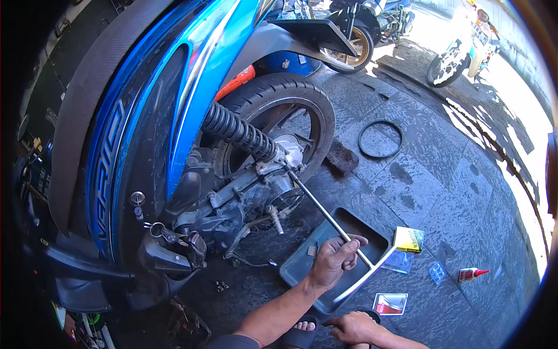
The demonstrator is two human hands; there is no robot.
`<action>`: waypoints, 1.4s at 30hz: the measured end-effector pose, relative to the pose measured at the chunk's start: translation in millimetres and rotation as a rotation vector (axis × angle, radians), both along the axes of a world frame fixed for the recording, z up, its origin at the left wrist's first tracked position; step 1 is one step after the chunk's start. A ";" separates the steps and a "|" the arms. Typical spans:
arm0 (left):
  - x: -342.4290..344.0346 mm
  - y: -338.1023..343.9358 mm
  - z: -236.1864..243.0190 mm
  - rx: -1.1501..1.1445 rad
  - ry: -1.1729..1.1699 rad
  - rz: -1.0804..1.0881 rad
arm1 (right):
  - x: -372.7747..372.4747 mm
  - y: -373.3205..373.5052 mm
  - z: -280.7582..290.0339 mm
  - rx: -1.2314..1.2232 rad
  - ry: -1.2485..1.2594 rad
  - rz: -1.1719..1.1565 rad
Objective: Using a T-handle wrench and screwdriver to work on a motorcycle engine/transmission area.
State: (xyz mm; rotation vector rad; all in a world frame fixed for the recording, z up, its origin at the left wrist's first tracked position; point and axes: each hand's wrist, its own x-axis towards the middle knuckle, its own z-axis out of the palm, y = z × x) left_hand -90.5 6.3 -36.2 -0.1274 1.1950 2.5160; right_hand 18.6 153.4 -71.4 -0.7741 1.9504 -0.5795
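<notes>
My left hand is closed round the shaft of a long T-handle wrench. The far end of the wrench meets the hub area below the shock absorber of a blue scooter. Its crossbar slants over the near right side of a dark tray. Low in the picture, my right hand rests apart from the wrench with its index finger stretched out and nothing visible in it. Beyond the wrench stands the rear wheel.
On the dark tiled floor lie a black belt, a yellow box, a red-capped tube, a card packet and several small metal parts. Keys hang at the scooter's side. Other motorcycles stand farther back.
</notes>
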 end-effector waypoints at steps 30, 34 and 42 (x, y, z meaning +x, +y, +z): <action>-2.8 59.8 88.4 -1.034 1.281 0.316 | -80.4 -6.7 0.3 -0.997 0.259 -1.059; -6.2 57.0 95.8 -1.068 1.273 0.322 | -73.2 -12.5 -0.2 -0.950 0.498 -0.971; -36.4 41.9 90.4 -0.559 1.116 0.215 | -83.3 -7.8 0.0 -0.572 0.903 -0.812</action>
